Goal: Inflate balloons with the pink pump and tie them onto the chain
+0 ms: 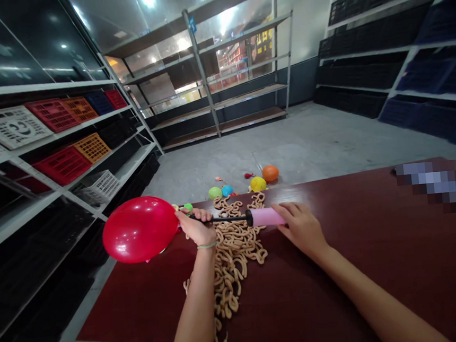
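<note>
Red balloon (140, 229) at the hand pump (264, 217), both hands engaged

L hand (198, 228) is closed around the black end of the hand pump, w/ its thumb side next to the balloon's neck; how tightly the neck is pinched I cannot tell, b/c the fingers cover it. R hand (301, 228) is bent over the outer end of the pink barrel (268, 217), w/ no gap visible. Betw. the hands the black rod (230, 218) is exposed, approx. level. The red balloon looks well filled and is just beside the L hand, near the L side of the table (358, 245).

Step in hand, in my judgement: a pump stroke; its direction I cannot tell. Next move prob. calls for pressing the barrel straight twd. the L hand, w/ the neck kept firm, otherwise air may escape.

Below the hands, tan curly pieces (234, 239) lie in a pile; an orange balloon (270, 173) and others are beyond the table's far edge.
</note>
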The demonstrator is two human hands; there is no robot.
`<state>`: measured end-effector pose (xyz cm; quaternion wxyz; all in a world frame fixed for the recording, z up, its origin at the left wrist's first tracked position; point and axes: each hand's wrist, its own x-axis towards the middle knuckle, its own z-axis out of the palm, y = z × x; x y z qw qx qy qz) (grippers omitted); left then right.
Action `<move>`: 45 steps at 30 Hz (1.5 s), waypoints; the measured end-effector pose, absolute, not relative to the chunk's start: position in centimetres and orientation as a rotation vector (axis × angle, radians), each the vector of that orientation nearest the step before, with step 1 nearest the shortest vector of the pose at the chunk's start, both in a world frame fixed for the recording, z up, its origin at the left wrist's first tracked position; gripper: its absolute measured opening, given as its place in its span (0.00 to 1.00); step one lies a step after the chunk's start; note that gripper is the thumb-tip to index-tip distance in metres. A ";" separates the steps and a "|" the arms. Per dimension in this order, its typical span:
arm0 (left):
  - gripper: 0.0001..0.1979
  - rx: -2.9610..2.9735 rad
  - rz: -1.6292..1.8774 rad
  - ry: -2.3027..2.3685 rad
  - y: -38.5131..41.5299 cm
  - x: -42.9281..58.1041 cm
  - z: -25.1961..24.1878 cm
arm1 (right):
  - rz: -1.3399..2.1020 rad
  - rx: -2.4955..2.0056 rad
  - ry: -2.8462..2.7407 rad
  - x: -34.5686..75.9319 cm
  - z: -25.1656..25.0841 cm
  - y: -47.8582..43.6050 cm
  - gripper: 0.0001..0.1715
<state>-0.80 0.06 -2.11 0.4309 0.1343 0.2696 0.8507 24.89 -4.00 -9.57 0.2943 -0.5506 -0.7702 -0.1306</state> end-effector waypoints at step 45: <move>0.23 1.491 1.536 1.431 -1.2 -5.4 -8.1 | -0.285 -1.297 -2.326 23.8 -8.7 -5.6 0.31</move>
